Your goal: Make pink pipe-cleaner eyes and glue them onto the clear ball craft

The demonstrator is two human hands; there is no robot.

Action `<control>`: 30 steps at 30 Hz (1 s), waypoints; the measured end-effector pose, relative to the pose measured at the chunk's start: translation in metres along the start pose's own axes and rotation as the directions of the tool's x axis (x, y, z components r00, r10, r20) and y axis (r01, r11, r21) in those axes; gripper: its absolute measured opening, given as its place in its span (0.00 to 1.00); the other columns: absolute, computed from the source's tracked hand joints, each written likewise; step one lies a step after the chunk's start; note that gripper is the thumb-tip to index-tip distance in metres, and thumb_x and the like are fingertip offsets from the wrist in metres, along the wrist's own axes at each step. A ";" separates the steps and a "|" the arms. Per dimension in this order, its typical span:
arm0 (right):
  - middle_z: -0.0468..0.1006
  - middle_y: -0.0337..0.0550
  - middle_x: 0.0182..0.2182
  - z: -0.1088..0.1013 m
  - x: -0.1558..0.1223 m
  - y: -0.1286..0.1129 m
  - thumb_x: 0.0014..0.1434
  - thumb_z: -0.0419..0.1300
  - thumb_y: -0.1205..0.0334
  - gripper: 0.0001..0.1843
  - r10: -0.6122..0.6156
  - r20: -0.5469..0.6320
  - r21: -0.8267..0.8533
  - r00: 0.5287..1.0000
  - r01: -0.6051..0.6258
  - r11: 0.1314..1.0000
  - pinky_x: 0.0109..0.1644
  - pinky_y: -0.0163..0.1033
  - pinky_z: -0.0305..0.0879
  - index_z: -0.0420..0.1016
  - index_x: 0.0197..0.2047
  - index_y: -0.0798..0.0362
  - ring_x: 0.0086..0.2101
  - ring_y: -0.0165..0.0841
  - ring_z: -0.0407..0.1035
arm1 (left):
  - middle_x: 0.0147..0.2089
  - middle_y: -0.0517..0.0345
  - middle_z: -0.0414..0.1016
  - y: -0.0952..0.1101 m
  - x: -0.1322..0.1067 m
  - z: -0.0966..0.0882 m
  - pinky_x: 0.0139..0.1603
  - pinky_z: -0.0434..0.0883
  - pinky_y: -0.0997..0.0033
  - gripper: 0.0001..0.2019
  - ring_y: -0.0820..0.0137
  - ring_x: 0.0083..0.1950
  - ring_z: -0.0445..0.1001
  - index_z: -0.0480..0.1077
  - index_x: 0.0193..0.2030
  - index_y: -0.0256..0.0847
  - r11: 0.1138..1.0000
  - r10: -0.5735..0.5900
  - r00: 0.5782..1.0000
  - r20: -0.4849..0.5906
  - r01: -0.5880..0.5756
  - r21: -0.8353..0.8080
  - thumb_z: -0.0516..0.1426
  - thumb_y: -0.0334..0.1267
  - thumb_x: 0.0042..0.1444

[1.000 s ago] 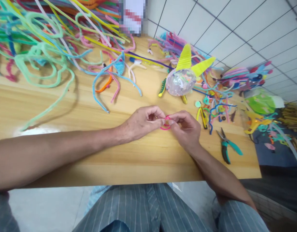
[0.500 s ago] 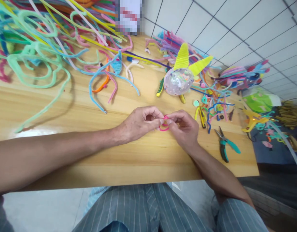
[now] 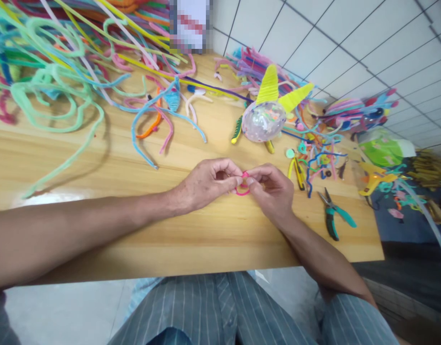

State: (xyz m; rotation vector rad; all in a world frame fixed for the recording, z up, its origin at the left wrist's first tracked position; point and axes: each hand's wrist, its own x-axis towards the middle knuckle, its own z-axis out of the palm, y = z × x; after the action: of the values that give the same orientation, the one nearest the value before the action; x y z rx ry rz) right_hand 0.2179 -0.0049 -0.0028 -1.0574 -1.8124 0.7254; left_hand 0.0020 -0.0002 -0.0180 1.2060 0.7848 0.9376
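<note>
My left hand (image 3: 208, 183) and my right hand (image 3: 272, 190) meet at the middle of the wooden table (image 3: 213, 235). Both pinch a short pink pipe cleaner (image 3: 242, 190) bent into a small loop, held just above the tabletop. The fingers of each hand are closed on it. Behind the hands lies a clear glittery ball (image 3: 262, 121) with two yellow ears.
A tangle of long coloured pipe cleaners (image 3: 62, 72) covers the far left of the table. Short bent pieces (image 3: 321, 153) and teal-handled pliers (image 3: 333, 213) lie to the right. A yellow glue gun (image 3: 373, 178) sits at the right edge. The table's near edge is by my lap.
My hands stay together on the pink loop with only slight finger shifts. The view has drifted a little.
</note>
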 end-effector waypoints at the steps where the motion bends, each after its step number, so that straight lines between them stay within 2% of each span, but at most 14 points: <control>1: 0.80 0.33 0.29 0.000 0.000 0.000 0.65 0.69 0.70 0.08 0.005 -0.001 0.003 1.000 -0.005 1.000 0.32 0.34 0.68 0.87 0.42 0.46 0.27 0.27 0.69 | 0.34 0.57 0.84 0.000 0.000 0.000 0.36 0.73 0.73 0.09 0.70 0.35 0.80 0.80 0.41 0.37 1.000 0.003 1.000 0.002 -0.003 -0.001 0.67 0.42 0.62; 7: 0.80 0.33 0.29 0.000 0.000 -0.001 0.65 0.69 0.68 0.06 0.038 0.004 0.004 0.999 -0.038 0.999 0.32 0.35 0.67 0.86 0.41 0.47 0.27 0.27 0.70 | 0.33 0.58 0.82 -0.002 0.000 0.000 0.37 0.73 0.73 0.08 0.72 0.34 0.77 0.80 0.41 0.37 0.999 0.032 0.999 -0.004 -0.032 -0.012 0.68 0.41 0.62; 18: 0.79 0.34 0.27 0.001 0.001 -0.003 0.64 0.70 0.61 0.01 0.119 0.009 0.003 0.993 -0.119 0.993 0.32 0.36 0.68 0.84 0.40 0.47 0.26 0.29 0.69 | 0.35 0.56 0.84 -0.001 -0.001 -0.001 0.39 0.74 0.72 0.11 0.71 0.36 0.79 0.81 0.41 0.38 1.000 0.021 1.000 -0.011 -0.021 0.006 0.70 0.44 0.62; 30: 0.79 0.34 0.28 0.001 0.001 -0.002 0.63 0.69 0.64 0.02 0.108 0.009 0.012 0.994 -0.108 0.994 0.32 0.35 0.67 0.85 0.40 0.47 0.27 0.28 0.69 | 0.33 0.58 0.82 0.002 -0.001 0.000 0.38 0.73 0.73 0.09 0.72 0.34 0.77 0.80 0.40 0.38 0.999 0.033 0.999 -0.006 -0.033 0.021 0.69 0.42 0.62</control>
State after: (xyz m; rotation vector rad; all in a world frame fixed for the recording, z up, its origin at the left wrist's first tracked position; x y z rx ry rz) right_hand 0.2162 -0.0053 -0.0017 -1.1524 -1.7663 0.8058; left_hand 0.0014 -0.0012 -0.0160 1.2376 0.7835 0.9626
